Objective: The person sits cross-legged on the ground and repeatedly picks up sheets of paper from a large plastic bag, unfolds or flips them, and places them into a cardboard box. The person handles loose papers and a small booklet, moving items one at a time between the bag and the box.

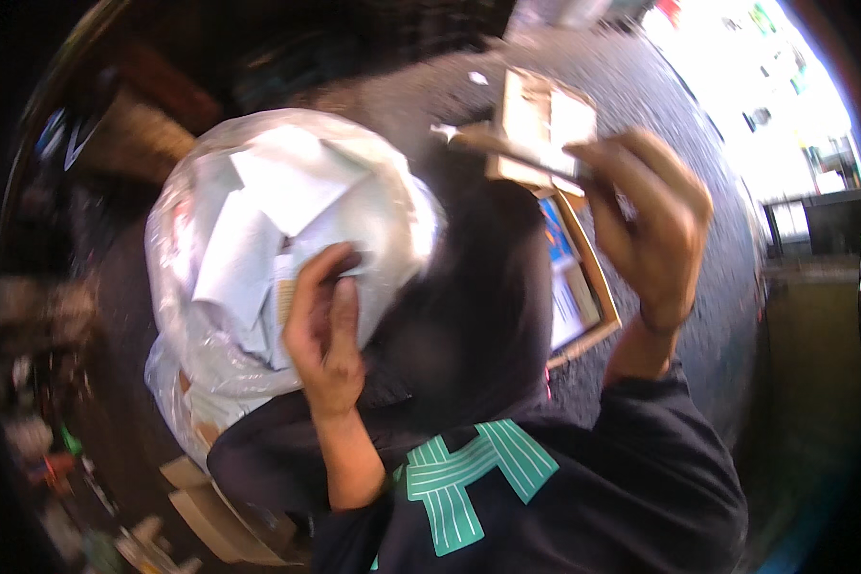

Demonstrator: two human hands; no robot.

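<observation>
- The left hand (323, 330) is pressed against the side of a big clear plastic bag (287, 249), its fingers curled onto the film and the thumb laid flat along it — gripping the bag rather than hanging loose.
- That bag is stuffed with crumpled white paper (258, 220) and sits to the person's left, raised in front of the chest; its lower part sags down past the wrist.
- The right hand (651, 225) is up at the right, fingers bent and closed round a flat piece of wood or card (536, 129), pinching it near its lower right corner. The piece is pale and blurred, so I cannot tell exactly what it is.
- Just below that hand lies an open shallow box (584, 287) with a tan rim; something blue and white shows inside it, too smeared to read as any 1 thing.
- The box rests on a grey speckled floor (660, 86) that runs up toward bright daylight at the top right.
- The person wears a dark sleeve and top with a teal striped mark (469, 478) on the front — it fills the lower middle of the view.
- Down at the lower left, flattened brown cardboard (210, 517) lies near the bag's bottom.
- The 2 hands are well apart, with dark cloth between them.
</observation>
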